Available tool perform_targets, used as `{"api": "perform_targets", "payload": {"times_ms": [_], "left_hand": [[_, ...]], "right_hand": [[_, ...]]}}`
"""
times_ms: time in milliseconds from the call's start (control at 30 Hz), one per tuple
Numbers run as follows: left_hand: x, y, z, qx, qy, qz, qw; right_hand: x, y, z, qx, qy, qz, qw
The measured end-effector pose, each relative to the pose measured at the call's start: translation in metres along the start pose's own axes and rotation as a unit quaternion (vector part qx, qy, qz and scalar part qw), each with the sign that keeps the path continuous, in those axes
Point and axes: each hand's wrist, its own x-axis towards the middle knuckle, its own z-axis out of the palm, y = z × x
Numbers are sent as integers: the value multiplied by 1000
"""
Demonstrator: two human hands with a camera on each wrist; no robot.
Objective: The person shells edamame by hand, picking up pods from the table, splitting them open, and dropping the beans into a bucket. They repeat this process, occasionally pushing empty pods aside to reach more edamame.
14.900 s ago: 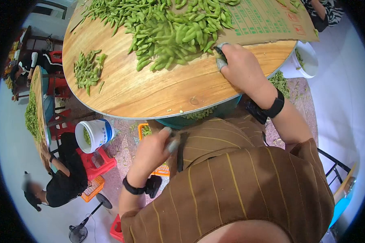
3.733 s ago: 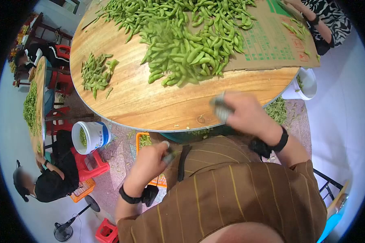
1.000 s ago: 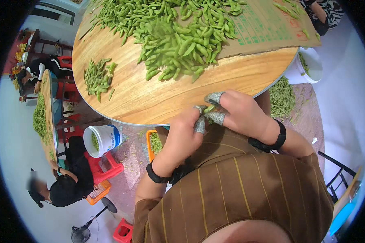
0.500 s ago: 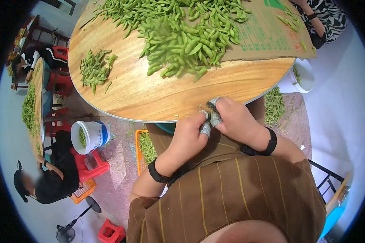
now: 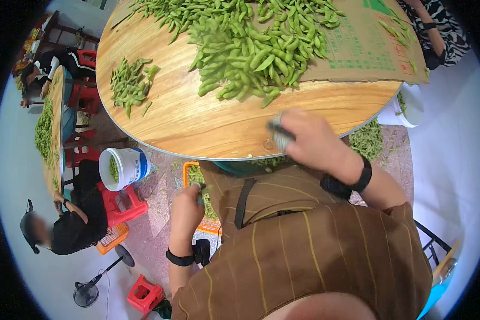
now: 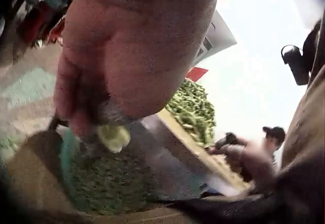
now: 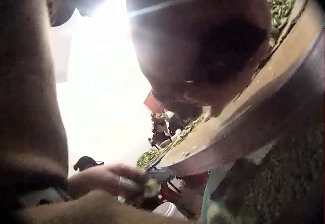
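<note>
My left hand [image 5: 186, 213] is low beside my lap, overlapping the orange basket [image 5: 210, 228] of pods. In the left wrist view it pinches a pale green edamame pod [image 6: 114, 137] between taped thumb and finger, with a teal basin [image 6: 67, 155] below. My right hand [image 5: 312, 138], blurred, is over the near edge of the round wooden table [image 5: 186, 125], with grey tape on thumb and finger. I cannot tell whether it holds anything. A large heap of edamame pods [image 5: 256, 58] lies beyond it, partly on flattened cardboard [image 5: 357, 53]. A smaller pile of pods [image 5: 128, 85] is at the table's left.
A white bucket [image 5: 125, 169] stands at left by a red stool [image 5: 121, 205]; another white bucket [image 5: 408, 109] is at right beside pods [image 5: 367, 140] on the floor. Seated people [image 5: 72, 221] work at a second table [image 5: 56, 128]. A fan [image 5: 85, 293] stands lower left.
Half a second ago my hands were together at the table edge. Now they are apart: the left has moved down and left, the right forward over the table. One second ago they worked on a pod.
</note>
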Motion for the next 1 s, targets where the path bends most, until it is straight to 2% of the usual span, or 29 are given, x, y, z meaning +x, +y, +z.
{"api": "perform_targets", "payload": {"times_ms": [33, 100, 167, 233, 333, 400, 433, 467, 500, 533, 567, 600, 633, 767, 833, 867, 900, 933, 1000], "left_hand": [[-4, -9, 4, 121, -9, 11, 993], [-7, -9, 4, 129, -14, 5, 991], [-5, 3, -3, 136, -18, -1, 991], [14, 41, -21, 13, 71, 63, 995], [42, 86, -25, -53, 168, 197, 964], [69, 113, -15, -74, 224, 283, 930], [81, 122, -9, -72, 254, 334, 905], [86, 128, -4, -78, 256, 332, 904], [89, 133, 0, -42, 212, 339, 916], [91, 136, 3, -5, 166, 346, 923], [91, 138, 4, -7, 166, 347, 923], [91, 140, 3, -82, 156, 349, 921], [91, 143, 4, -156, 144, 348, 913], [92, 141, 10, -187, 121, 326, 919], [95, 139, 19, -419, 63, 223, 878], [93, 137, 19, -417, 63, 221, 879], [89, 140, 7, -512, -29, 140, 847], [87, 141, 0, -594, -121, 55, 794], [90, 137, 2, -591, -134, 64, 793]], "right_hand": [[9, 6, 1, 1, -1, 0, 1000], [28, 18, 2, -69, 119, -37, 990], [37, 27, 5, -101, 100, -27, 989], [38, 27, 7, -135, 78, -18, 988], [33, 21, 6, -159, 32, 10, 987], [22, 11, 2, -69, 1, 72, 995], [17, 5, -1, -73, -3, 72, 995], [11, -2, -5, -1, -25, 112, 993], [6, -4, -8, 72, -46, 152, 985], [0, 2, -4, 139, -28, 148, 979], [-4, 1, -8, 137, -29, 149, 979], [-3, -10, -20, 239, -50, 242, 939], [-5, -16, -25, 337, -70, 331, 879], [-11, -13, -15, 399, -32, 298, 866], [-10, -20, -18, 418, -8, 262, 870], [-12, -23, -20, 421, -9, 261, 869], [-14, -27, -21, 402, -29, 257, 878], [-14, -28, -22, 382, -48, 254, 887], [-14, -26, -19, 360, -56, 230, 902]]}}
